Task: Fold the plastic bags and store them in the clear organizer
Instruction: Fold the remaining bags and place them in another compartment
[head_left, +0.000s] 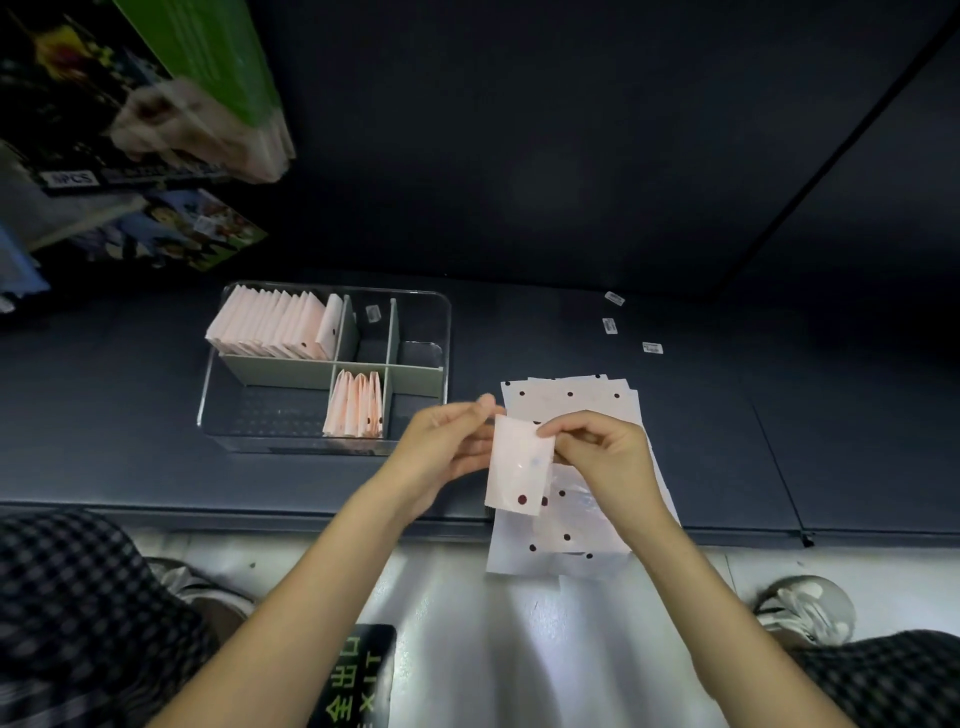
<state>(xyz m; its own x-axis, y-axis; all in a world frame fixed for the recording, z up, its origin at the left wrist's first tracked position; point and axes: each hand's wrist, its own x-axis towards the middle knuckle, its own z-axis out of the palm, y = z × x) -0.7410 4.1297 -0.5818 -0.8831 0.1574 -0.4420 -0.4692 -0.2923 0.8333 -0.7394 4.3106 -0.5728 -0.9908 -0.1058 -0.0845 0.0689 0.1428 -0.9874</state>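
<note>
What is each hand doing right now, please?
Left hand: holds the left edge of the folded dotted bag.
Right hand: pinches the same bag's top right corner.

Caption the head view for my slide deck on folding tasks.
Both hands fold a dotted plastic bag beside the clear organizer.

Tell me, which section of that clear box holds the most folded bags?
The back-left section of the organizer: a long packed row, while the front-middle section holds only a few.
</note>
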